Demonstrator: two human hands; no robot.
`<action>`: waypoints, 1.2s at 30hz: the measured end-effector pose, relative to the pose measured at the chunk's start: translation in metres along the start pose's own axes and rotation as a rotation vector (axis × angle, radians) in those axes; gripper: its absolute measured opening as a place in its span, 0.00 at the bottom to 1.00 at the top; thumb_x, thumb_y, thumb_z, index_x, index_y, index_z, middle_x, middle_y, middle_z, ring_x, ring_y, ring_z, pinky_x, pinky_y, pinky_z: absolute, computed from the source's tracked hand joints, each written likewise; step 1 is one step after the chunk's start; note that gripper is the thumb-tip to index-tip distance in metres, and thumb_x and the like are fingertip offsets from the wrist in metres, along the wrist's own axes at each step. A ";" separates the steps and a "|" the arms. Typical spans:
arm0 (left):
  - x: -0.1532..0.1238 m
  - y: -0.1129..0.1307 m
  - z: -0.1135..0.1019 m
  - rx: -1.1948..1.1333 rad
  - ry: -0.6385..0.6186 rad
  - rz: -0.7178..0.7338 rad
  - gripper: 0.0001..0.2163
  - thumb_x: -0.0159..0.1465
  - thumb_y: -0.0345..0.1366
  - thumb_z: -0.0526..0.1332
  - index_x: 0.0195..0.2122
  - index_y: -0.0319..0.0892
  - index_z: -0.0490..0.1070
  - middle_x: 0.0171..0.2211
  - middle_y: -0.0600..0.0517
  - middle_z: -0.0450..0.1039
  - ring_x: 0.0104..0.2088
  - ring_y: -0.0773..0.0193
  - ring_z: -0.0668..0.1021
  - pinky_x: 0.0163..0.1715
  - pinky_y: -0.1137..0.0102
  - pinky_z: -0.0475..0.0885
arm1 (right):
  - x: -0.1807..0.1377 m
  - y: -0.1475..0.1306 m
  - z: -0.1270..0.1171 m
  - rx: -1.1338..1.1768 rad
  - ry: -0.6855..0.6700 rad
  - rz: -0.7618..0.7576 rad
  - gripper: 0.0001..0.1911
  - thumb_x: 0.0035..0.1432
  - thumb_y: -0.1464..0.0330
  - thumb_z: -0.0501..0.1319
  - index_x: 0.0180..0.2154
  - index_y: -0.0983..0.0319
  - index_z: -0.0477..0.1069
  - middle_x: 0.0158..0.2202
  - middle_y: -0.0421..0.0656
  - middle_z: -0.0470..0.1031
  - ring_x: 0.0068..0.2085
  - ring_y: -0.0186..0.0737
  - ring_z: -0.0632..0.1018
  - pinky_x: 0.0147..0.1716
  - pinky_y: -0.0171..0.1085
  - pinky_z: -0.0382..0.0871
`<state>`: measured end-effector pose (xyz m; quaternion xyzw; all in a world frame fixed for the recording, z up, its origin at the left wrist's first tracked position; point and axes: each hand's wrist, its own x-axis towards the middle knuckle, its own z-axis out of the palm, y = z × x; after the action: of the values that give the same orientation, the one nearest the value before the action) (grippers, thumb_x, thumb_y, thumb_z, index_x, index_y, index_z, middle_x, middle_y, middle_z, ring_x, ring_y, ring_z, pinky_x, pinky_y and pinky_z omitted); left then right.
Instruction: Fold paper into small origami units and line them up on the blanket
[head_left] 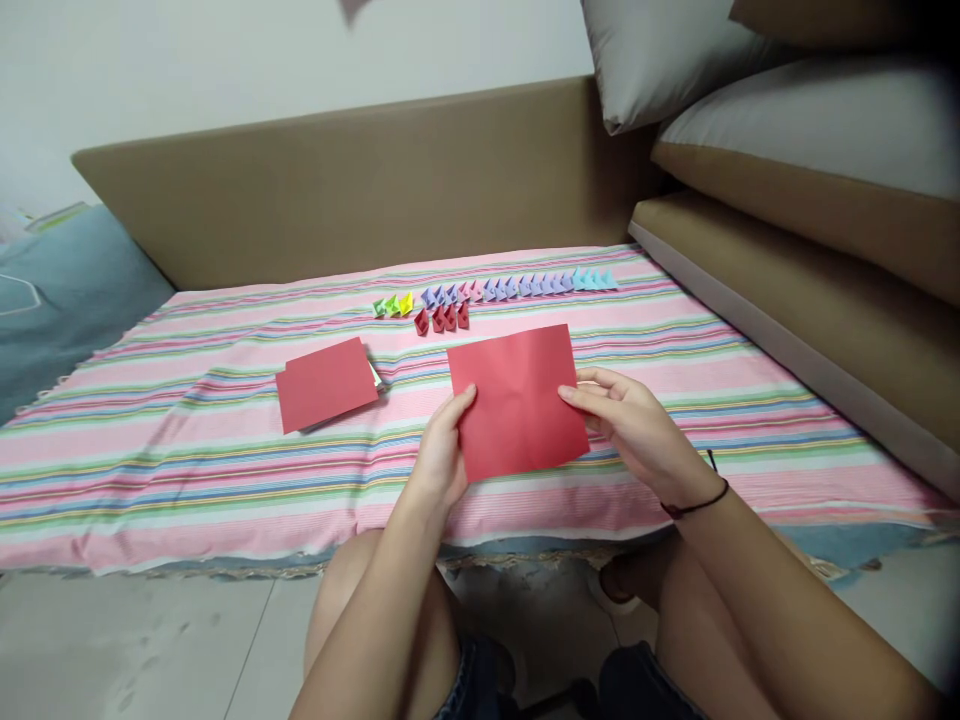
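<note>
1. While your left fingers and right fingers pinch the red sheet by opposite edges, it hovers above the striped cloth.
2. Beyond it sit small folded papers.
3. Leftward lies a paper stack.

red ppr sheet is held open w/ faint creases.

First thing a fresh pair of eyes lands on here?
Likely the red sheet at the centre, held up between the left hand and the right hand, a thumb on each side edge. Next, the long row of small folded papers on the striped cloth beyond it, with four dark red ones in front. The red stack lies left of the sheet.
</note>
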<state>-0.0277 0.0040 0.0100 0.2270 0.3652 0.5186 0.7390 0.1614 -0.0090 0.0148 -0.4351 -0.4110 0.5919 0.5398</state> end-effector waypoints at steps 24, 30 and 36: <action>0.000 -0.014 0.001 0.825 -0.053 0.658 0.11 0.57 0.37 0.64 0.41 0.42 0.70 0.37 0.50 0.76 0.37 0.62 0.77 0.39 0.69 0.71 | 0.003 0.040 0.031 0.176 0.004 -0.036 0.20 0.46 0.64 0.68 0.41 0.59 0.67 0.42 0.45 0.75 0.45 0.43 0.76 0.47 0.44 0.69; -0.002 -0.007 -0.009 1.364 0.056 1.049 0.06 0.60 0.30 0.60 0.39 0.43 0.74 0.37 0.50 0.77 0.39 0.62 0.77 0.41 0.68 0.70 | 0.004 0.016 0.010 -0.633 0.188 -0.660 0.34 0.45 0.64 0.69 0.54 0.53 0.61 0.59 0.45 0.62 0.61 0.49 0.62 0.59 0.52 0.56; -0.002 -0.009 -0.010 1.519 -0.021 1.096 0.06 0.62 0.34 0.60 0.37 0.44 0.75 0.35 0.50 0.78 0.37 0.60 0.76 0.39 0.66 0.68 | -0.002 0.004 0.009 -1.089 -0.026 -0.913 0.07 0.59 0.66 0.59 0.42 0.55 0.72 0.42 0.42 0.77 0.47 0.44 0.73 0.56 0.49 0.56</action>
<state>-0.0306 -0.0012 -0.0018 0.7942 0.4412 0.4151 0.0484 0.1516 -0.0112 0.0138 -0.4201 -0.7963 0.0220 0.4347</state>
